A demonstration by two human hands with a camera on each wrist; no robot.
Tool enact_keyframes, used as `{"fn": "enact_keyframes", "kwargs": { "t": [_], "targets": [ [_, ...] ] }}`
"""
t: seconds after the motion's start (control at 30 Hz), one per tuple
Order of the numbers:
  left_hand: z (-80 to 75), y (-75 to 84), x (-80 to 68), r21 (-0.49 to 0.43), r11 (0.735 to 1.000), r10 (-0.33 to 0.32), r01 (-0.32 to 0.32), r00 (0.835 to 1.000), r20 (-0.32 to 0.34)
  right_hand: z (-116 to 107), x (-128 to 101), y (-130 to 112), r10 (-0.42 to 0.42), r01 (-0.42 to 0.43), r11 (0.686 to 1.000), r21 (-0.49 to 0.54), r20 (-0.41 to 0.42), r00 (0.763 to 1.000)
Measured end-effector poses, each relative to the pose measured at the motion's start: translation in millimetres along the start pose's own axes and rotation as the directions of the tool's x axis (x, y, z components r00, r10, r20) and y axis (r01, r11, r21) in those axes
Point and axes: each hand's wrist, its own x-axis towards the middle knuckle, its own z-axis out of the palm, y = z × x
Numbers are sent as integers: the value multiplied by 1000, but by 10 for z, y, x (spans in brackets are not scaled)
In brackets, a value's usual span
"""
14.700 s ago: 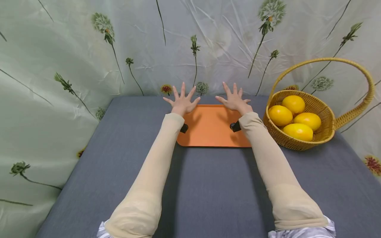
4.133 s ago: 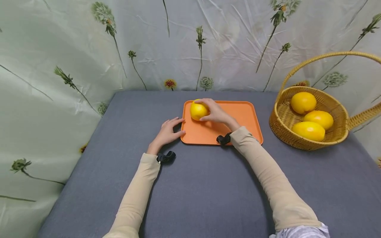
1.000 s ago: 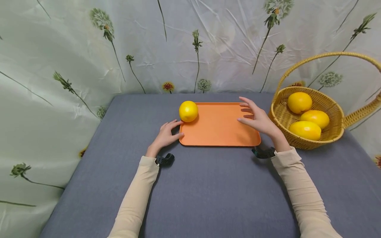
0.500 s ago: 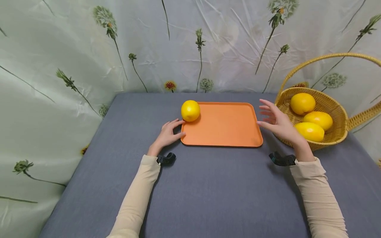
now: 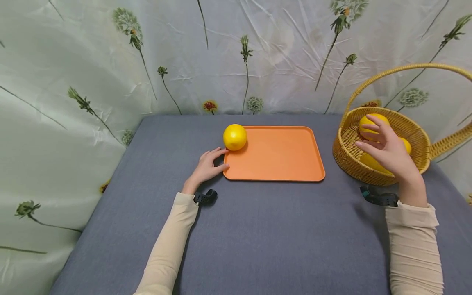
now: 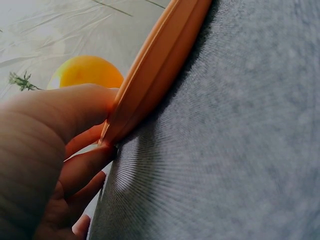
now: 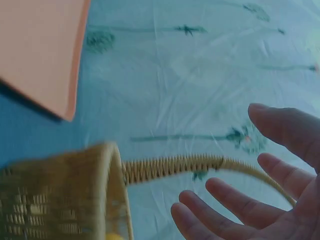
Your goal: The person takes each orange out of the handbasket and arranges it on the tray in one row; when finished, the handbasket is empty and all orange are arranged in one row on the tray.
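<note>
My left hand (image 5: 205,167) rests at the left edge of an orange tray (image 5: 280,155), its thumb and index fingertip touching the rim. In the left wrist view the thumb lies along the tray's rim (image 6: 137,95). On the tray's back left corner sits a round yellow fruit (image 5: 235,137). My right hand (image 5: 392,155) is over a wicker basket (image 5: 344,162), fingers spread and slightly bent, holding nothing. Behind the fingers in the head view is a yellow fruit (image 5: 381,118); two more lie in the basket, partly hidden by the hand.
The basket's tall hooped handle (image 5: 409,66) arches above its opening, behind the right hand. A grey cloth (image 5: 280,237) covers the table. A flower-printed curtain (image 5: 199,86) hangs along the back and left sides.
Earlier my right hand set a fruit from the basket on the tray. Since then it has moved right, empty, from the tray to over the basket. My left hand has stayed at the tray's edge.
</note>
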Motion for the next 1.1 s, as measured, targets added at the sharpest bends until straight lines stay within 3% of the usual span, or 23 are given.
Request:
{"fn": "enact_keyframes", "kwargs": {
  "t": [0.13, 0.4, 0.7, 0.83, 0.93, 1.1],
  "targets": [
    [-1, -2, -4, 6, 1000, 0, 0, 1000, -1, -105, -27, 115, 28, -29, 999, -20, -67, 997],
    [-9, 9, -9, -2, 1000, 0, 0, 1000, 0, -209, -62, 340, 162, -170, 985, -43, -147, 976],
    [-18, 11, 3, -9, 1000, -4, 4, 1000, 2, -245, -16, 466, 255, -276, 961, -32, -294, 921],
    [-40, 0, 11, -6, 1000, 6, -7, 1000, -15, -271, 51, 534, 266, -318, 943, -98, -350, 898],
    [-45, -12, 4, -2, 1000, 20, -20, 999, -30, -290, 71, 605, 259, -327, 929, -171, -330, 908],
    [-7, -25, -20, 6, 1000, 30, -29, 999, -12, -359, 24, 697, 357, -386, 887, -254, -154, 921]
  ]
}}
